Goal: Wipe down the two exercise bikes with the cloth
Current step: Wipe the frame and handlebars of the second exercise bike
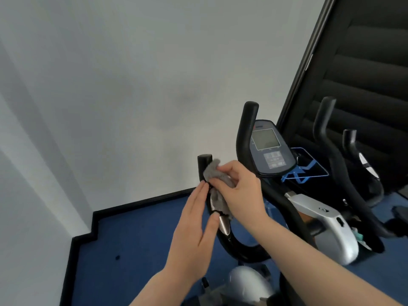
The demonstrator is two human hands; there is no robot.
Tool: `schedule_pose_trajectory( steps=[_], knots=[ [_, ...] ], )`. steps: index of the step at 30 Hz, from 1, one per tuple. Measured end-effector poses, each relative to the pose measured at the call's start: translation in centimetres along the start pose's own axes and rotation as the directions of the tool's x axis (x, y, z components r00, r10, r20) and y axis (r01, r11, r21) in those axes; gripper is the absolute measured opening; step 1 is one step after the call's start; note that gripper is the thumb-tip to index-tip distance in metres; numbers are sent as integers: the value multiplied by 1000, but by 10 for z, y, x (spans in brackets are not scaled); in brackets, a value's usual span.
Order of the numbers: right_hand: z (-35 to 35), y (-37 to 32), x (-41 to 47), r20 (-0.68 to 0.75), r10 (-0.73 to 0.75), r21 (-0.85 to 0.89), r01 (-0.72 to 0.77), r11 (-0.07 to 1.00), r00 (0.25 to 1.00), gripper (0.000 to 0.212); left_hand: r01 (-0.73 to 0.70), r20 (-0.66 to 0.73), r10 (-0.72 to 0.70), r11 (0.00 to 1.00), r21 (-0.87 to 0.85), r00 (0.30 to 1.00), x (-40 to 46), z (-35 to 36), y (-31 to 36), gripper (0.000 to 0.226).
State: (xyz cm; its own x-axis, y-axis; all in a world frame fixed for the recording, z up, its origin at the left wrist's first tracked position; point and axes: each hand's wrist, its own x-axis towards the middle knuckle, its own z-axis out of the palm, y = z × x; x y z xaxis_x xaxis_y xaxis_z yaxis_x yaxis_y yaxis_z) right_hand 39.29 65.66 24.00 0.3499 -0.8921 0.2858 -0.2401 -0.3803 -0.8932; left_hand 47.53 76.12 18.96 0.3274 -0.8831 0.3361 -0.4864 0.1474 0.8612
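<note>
Cloth [217, 183], grey and bunched, sat wrapped against the left handlebar [205, 166] of the near exercise bike [326, 226]. Right hand [240, 193] pinched it closed-fingered against the bar. Left hand [194, 224] lay flat and open on the bar's other side, holding nothing. Second bike [331, 151] stood just beyond. Blue rack [309, 166] behind the console [269, 149] looked empty.

crumpled grey cloth [217, 184] wraps the near exercise bike's black left handlebar [204, 164]; second bike [344, 164] stands right.
</note>
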Motion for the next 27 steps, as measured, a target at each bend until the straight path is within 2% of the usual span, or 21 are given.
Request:
schedule_pose_trajectory(
  steps=[2, 5, 8, 10, 11, 15, 20, 22, 24, 25, 27],
  knots=[
    [-7, -1, 2, 37, 10, -66, -7, 998, 999, 13, -10, 13, 9, 999, 31, 1000, -6, 3, -1, 58],
    [-2, -21, 25, 47, -61, -13, 62, 998, 997, 15, -22, 46, 18, 995, 99, 999, -14, 4, -1, 61],
    [8, -38, 43, 249, -166, -140, 205, 969, 954, 19, -66, 65, 55, 979, 194, 996, -19, 4, -2, 61],
    [2, -35, 44, 343, -123, -125, 176, 976, 931, 22, -90, 86, 71, 964, 251, 994, -22, 4, -3, 62],
    [-4, -29, 41, 329, -114, -108, 157, 982, 937, 25, -99, 90, 77, 957, 272, 993, -23, 4, -4, 62],
    [-14, -13, 21, 124, -94, -71, 103, 992, 988, 35, -116, 82, 96, 950, 292, 992, -25, 4, -6, 63],
    [3, -22, 25, 33, -67, -127, 70, 989, 997, 33, -92, 72, 76, 966, 241, 994, -31, 5, -5, 63],
    [3, -10, 11, 24, -26, -140, 29, 990, 999, 30, -83, 61, 71, 969, 233, 996, -33, 7, -4, 61],
    [-5, 6, -7, 71, 49, -154, -38, 987, 996, 10, -80, 62, 68, 971, 227, 996, -34, 7, -3, 59],
    [-10, 12, -16, 100, 92, -145, -77, 986, 991, 23, -83, 63, 71, 973, 216, 995, -35, 7, -3, 59],
    [-18, 20, -27, 153, 126, -161, -102, 982, 980, 33, -79, 45, 72, 981, 178, 996, -35, 7, -4, 58]
  ],
)
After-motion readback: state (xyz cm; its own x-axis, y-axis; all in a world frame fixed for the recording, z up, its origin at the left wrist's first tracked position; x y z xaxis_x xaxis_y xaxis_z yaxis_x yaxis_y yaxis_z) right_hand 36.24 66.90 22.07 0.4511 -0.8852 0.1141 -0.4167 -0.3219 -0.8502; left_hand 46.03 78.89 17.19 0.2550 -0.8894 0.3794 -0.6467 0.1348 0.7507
